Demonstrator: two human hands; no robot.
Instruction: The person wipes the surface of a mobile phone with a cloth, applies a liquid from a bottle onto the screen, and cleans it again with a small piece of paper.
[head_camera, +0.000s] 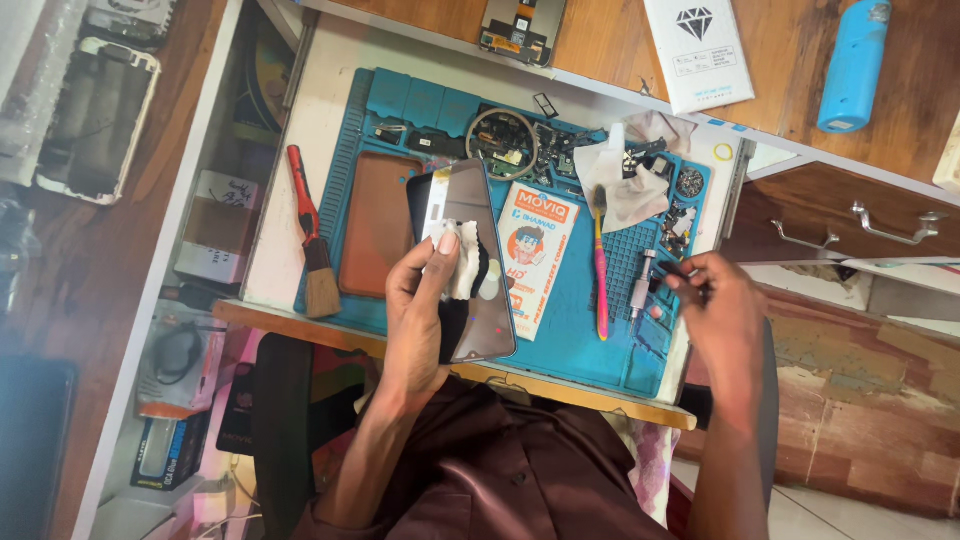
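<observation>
Fingers (437, 262) of the left hand (418, 312) are closed around a dark, glossy phone screen (468, 265), with the thumb pressing a crumpled white wipe (462, 262) against the glass. The screen is held tilted above the near left part of the mat. Fingers (690, 280) of the right hand (722, 315) are curled and pinched over something small and dark at the mat's right edge; what it is cannot be told.

Under both hands the pale counter (275, 225) carries a large teal rubber work mat (575, 335), rectangular, with moulded square pockets along its far edge and a ribbed grid at right. On its left part lies a flat brown rounded rectangle, a phone back cover (378, 222) by its shape. Just right of the screen lies a white and orange printed packet (535, 250), long and flat. Left of the mat rests a brush (312, 240) with a red handle and tan bristles. A pink-handled toothbrush (601, 265) lies lengthwise right of the packet, beside a small silver screwdriver (640, 285). A crumpled white tissue (622, 180) sits at the far right among tiny metal parts, and a round circuit part (503, 142) lies at the far middle.
</observation>
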